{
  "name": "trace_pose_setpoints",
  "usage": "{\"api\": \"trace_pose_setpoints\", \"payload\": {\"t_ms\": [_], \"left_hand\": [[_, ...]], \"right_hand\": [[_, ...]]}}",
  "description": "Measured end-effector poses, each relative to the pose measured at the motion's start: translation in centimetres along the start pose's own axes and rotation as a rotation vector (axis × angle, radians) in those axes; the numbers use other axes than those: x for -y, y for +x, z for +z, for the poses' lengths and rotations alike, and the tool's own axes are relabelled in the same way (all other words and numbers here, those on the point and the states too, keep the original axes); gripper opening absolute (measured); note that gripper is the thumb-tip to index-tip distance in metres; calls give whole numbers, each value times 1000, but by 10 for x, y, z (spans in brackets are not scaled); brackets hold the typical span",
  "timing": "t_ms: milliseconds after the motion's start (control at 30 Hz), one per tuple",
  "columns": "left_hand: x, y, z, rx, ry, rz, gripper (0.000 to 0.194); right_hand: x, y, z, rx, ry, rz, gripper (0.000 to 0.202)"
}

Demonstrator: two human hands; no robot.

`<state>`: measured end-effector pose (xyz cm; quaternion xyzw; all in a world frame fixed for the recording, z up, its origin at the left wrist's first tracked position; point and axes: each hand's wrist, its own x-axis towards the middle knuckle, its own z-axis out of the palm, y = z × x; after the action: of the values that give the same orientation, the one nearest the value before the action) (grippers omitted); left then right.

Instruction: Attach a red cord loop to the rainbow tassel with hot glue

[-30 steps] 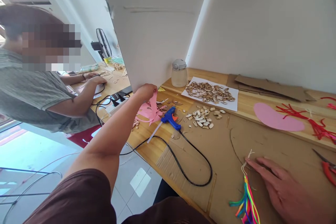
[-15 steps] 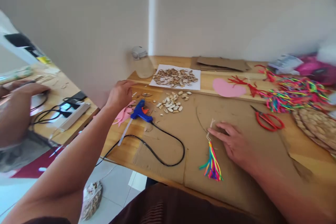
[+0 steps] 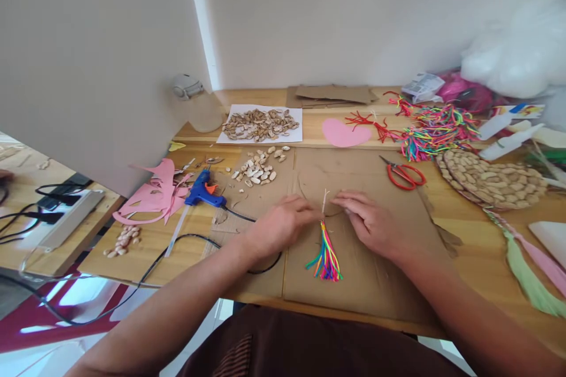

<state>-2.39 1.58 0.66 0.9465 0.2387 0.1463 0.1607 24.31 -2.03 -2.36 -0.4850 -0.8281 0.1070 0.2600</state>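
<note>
A multicoloured tassel point(image 3: 328, 256) lies on the cardboard sheet point(image 3: 362, 288), its pale cord loop point(image 3: 325, 203) pointing away from me. My left hand point(image 3: 287, 222) is closed just left of the cord, with bent fingers together and fingertips at the tassel's top. Whatever it may hold is hidden. On the other side my right hand point(image 3: 369, 222) rests on the cardboard, fingers stretched out and holding nothing, tips close to the cord. A blue glue gun point(image 3: 204, 190) with its black cable lies left of my left hand. Red-handled scissors point(image 3: 405, 177) lie beyond my right hand.
Peanut shells cover white paper point(image 3: 296, 132) near a jar point(image 3: 203, 112); shell pieces point(image 3: 256, 168) lie nearer. Pink scraps point(image 3: 154, 194) and peanut kernels point(image 3: 124, 240) are left. A pink heart point(image 3: 345, 132), a tassel pile point(image 3: 437, 129) and a peanut-covered piece point(image 3: 490, 179) are right.
My left hand has come from the far left, near the pink scraps, to the tassel. My right hand has drawn slightly away from the cord. The view has shifted right.
</note>
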Motion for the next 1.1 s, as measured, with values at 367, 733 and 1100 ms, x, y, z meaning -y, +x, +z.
{"api": "trace_pose_setpoints", "payload": {"t_ms": [367, 733, 1100], "left_hand": [[-31, 0, 30, 35, -42, 34, 11], [-45, -22, 15, -106, -438, -77, 13], [-58, -28, 25, -102, -524, -35, 14]], "right_hand": [[-8, 12, 3, 8, -86, -228, 24], [30, -14, -11, 124, 84, -90, 10], [51, -21, 2, 176, -40, 66, 11]]}}
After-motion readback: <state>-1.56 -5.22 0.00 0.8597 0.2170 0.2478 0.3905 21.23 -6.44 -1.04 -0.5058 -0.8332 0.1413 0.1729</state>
